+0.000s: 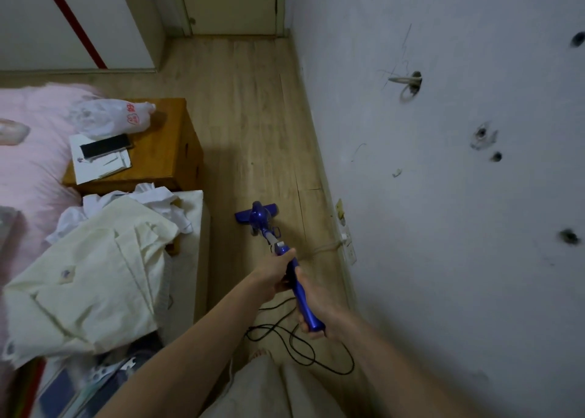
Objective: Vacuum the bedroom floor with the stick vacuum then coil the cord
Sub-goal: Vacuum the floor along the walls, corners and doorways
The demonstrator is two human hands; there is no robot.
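Wooden floor (247, 107): purple vacuum head (257, 212) and looped black cord (304, 351) lie on it. Nightstand (164, 152): plastic bag (110, 118), papers (95, 167), black phone (106, 145). Bed (34, 171): cream cloth (88, 275).

The vacuum (258, 216) is glossy blue plastic on a pale, matt wood-plank floor (247, 107), beside a varnished wooden nightstand (164, 152), crumpled cream cloth (95, 265) and a scuffed, pitted matt wall (443, 196).

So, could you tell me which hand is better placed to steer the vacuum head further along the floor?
Probably the left hand: it grips the blue vacuum further down, nearer the head; the right hand holds the handle end.
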